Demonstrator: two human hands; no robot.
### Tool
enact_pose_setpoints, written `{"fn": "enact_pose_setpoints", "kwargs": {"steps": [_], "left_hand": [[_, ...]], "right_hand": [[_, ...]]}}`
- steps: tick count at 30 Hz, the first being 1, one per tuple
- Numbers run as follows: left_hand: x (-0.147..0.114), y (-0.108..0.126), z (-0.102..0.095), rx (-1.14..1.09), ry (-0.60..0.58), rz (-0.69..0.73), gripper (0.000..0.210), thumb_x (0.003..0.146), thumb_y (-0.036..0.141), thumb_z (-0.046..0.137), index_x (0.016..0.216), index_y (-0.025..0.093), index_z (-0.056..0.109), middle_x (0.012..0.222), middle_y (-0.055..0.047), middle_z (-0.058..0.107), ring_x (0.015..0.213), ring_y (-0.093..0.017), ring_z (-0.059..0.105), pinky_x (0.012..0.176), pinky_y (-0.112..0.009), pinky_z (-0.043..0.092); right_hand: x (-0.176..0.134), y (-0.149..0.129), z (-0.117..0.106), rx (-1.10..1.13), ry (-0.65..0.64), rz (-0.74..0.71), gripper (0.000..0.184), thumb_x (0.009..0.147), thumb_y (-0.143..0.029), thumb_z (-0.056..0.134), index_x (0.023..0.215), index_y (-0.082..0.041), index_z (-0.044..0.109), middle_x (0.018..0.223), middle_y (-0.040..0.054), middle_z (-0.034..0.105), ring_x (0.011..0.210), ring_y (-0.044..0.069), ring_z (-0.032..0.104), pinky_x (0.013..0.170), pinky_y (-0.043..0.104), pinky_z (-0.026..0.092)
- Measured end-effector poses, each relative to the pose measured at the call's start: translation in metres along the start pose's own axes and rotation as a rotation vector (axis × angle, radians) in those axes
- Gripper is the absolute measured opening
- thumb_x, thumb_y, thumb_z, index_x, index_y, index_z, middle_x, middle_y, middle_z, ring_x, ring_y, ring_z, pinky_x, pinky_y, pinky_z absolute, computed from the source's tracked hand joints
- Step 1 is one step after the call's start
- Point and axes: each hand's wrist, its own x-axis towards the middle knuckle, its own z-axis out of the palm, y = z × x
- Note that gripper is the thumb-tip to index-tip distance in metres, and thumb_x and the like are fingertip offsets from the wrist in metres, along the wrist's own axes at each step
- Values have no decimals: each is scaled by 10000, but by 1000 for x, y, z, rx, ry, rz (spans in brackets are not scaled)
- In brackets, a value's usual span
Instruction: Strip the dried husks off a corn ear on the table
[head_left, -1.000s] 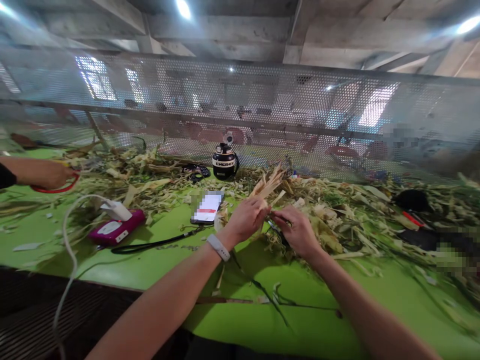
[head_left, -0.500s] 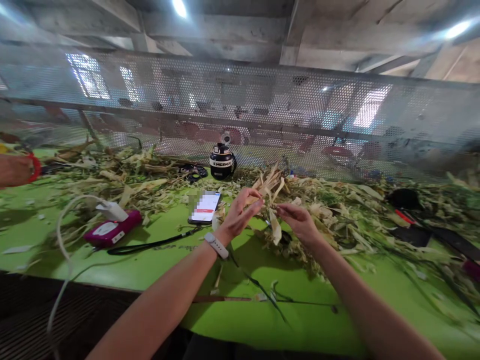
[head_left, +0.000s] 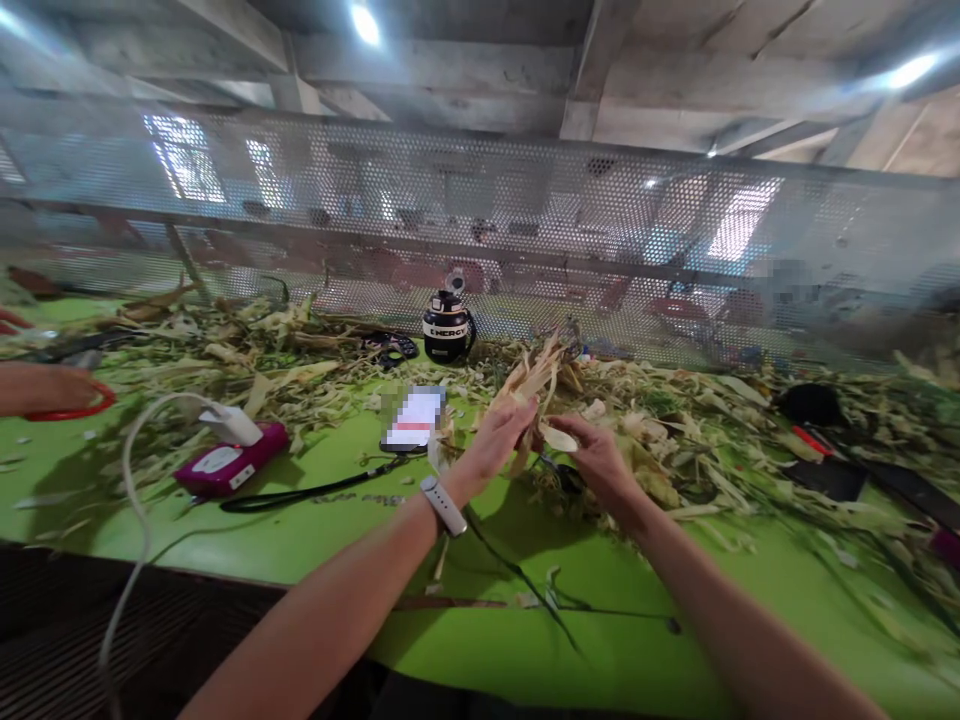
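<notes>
A bundle of dry, straw-coloured leaves (head_left: 541, 368) points away from me, over the heap of plant scraps. My left hand (head_left: 496, 440), with a pale watch (head_left: 444, 506) at the wrist, is closed round its near end. Close by on the right, my right hand (head_left: 598, 458) pinches a pale, curled leaf (head_left: 559, 439) at the bundle's side. The fingertips of both hands are partly hidden by leaves. Below them, a dark round thing (head_left: 570, 478), partly covered, lies among the scraps.
Plant scraps (head_left: 697, 440) spread over the green tabletop (head_left: 315, 540). A phone (head_left: 414, 418), a black bottle (head_left: 445, 328) and a magenta power bank (head_left: 231, 460) with a white cable stand left of centre. At far left is another person's hand (head_left: 49, 390) with red-handled scissors (head_left: 94, 402). A perforated screen (head_left: 525, 220) rises behind.
My left hand has closed lower round the bundle, which shows more upright above it. My right hand has moved slightly down with the pale leaf. The other person's hand has shifted right and down.
</notes>
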Motion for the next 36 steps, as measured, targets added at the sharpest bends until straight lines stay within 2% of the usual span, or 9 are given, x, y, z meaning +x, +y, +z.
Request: {"fn": "enact_pose_setpoints", "kwargs": {"steps": [6,10,15,17,19,23,28,32,36], "left_hand": [[0,4,3,-152,-42,-92,266,708,393,666,777,186,512,534,46,544,483,-91,488,506,-222,365],[0,3,3,-235,-159,-188,242,715,375,664,828,174,590,612,28,576,538,-85,532,533,-210,393],[7,-6,-1,-276,75,-144,270,637,363,729,766,157,612,650,-2,634,592,-104,582,557,-213,414],[10,-8,-2,-356,199,-148,317,585,356,761,765,155,595,649,-3,649,604,-118,604,587,-229,438],[11,-7,-1,-438,264,-152,360,550,345,778,790,158,585,663,-7,665,635,-133,627,620,-244,455],[10,-4,4,-518,294,-111,403,517,321,793,818,167,573,706,-14,688,746,-158,656,685,-257,464],[10,-4,5,-521,304,-68,402,521,271,793,840,168,572,703,29,674,681,-99,631,732,-240,452],[11,-5,3,-468,327,-42,385,532,301,790,817,170,567,699,29,663,670,-107,623,732,-254,457],[7,-6,6,-463,249,-89,419,556,325,780,854,186,520,755,-8,683,782,-174,657,744,-296,471]], "right_hand": [[1,3,0,-198,-6,-124,201,759,-360,584,808,-206,703,816,55,682,811,198,619,773,348,481],[0,4,-1,-263,-5,-156,193,790,-336,546,833,-207,683,842,61,667,799,198,616,749,340,484],[-1,-1,-2,-463,85,-279,186,758,-285,559,904,-194,628,926,89,644,909,238,576,839,395,444],[-3,-7,-1,-510,141,-248,175,771,-299,546,880,-176,605,901,96,630,895,237,567,835,394,440],[-6,-13,3,-493,58,-158,198,807,-348,515,844,-169,593,840,80,629,819,211,578,781,359,460],[-14,-17,16,-422,-217,-37,299,827,-437,500,880,-159,597,823,58,645,756,174,585,705,302,470],[-14,-4,23,-258,-317,99,201,775,-358,560,810,-162,586,708,22,640,651,151,577,620,279,466],[-12,0,22,-227,-212,87,110,766,-281,543,763,-174,570,717,9,628,679,143,577,667,284,471],[-13,0,26,-123,-149,70,248,775,-369,569,924,-174,536,832,32,637,733,141,589,687,280,482]]}}
